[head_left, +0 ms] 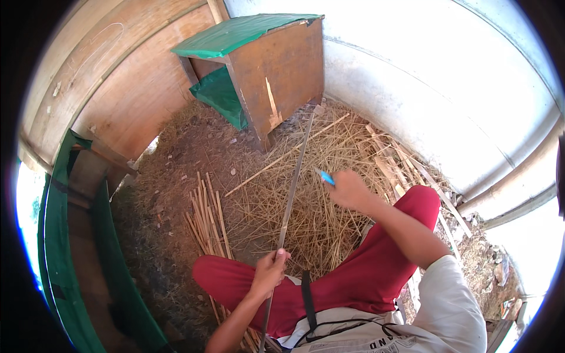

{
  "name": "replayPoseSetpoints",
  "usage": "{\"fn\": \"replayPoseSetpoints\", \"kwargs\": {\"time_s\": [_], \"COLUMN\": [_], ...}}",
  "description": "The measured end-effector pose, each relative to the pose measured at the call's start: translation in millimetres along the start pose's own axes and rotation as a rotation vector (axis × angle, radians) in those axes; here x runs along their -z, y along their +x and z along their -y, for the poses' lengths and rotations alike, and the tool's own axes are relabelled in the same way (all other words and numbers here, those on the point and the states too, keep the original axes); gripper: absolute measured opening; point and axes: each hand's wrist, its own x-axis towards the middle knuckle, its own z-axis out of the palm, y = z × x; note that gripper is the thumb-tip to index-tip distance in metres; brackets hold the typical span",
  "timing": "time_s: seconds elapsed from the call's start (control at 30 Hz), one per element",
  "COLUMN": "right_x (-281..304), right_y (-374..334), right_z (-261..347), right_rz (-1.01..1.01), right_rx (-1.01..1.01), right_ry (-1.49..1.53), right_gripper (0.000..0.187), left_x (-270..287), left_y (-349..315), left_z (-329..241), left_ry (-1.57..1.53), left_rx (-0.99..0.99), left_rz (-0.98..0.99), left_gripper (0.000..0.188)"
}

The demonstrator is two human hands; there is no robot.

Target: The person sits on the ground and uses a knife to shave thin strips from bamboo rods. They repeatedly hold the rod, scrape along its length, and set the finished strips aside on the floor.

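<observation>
A long, thin strip that looks like split bamboo [296, 170] runs upright through the middle of the view, its far end close to the foot of the cabinet. My left hand [271, 272] is closed around its lower part, above my left thigh, with the thumb along the strip. To the right of the strip, my right hand [348, 191] is closed on a small knife with a blue handle [326, 177]. The knife's short blade points left toward the strip and looks apart from it. Fingers of the right hand are partly hidden behind its back.
Straw-like shavings [318, 229] cover the ground before my crossed legs. A bundle of thin sticks [207, 215] lies by my left knee, and wooden slats [388, 165] lie along the white wall [412, 88]. A brown cabinet with a green cover [276, 70] stands at the back.
</observation>
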Motion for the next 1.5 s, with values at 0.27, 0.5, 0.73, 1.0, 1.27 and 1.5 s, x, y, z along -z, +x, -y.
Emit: {"fn": "replayPoseSetpoints", "kwargs": {"time_s": [0.27, 0.5, 0.73, 1.0, 1.27, 1.5], "right_x": [-65.4, -51.3, -60.5, -62.7, -54.7, -48.8], "right_y": [-6.7, -9.7, -4.2, 6.9, 33.4, 52.9], "right_z": [8.9, 15.9, 1.5, -1.2, -25.1, -73.6], "right_rz": [0.007, 0.015, -0.033, 0.035, 0.059, -0.008], "right_rx": [0.220, 0.224, 0.280, 0.202, 0.018, -0.183], "right_ry": [-0.151, -0.123, -0.264, -0.301, -0.318, -0.316], "right_gripper": [0.029, 0.028, 0.019, 0.015, 0.018, 0.020], "left_x": [-18.2, -17.9, -33.7, -32.0, -14.2, 16.7], "left_y": [34.8, 41.6, 25.0, -5.1, -59.6, -119.7], "left_z": [5.9, 8.1, -2.6, 2.1, 32.0, 77.5], "left_ry": [0.363, 0.550, 0.763, 0.764, 0.796, 0.913], "left_rx": [-0.237, -0.313, -0.278, -0.213, -0.101, 0.105], "left_rz": [-0.158, -0.151, -0.144, -0.140, -0.109, -0.066], "left_gripper": [0.045, 0.041, 0.034, 0.023, 0.021, 0.019]}}
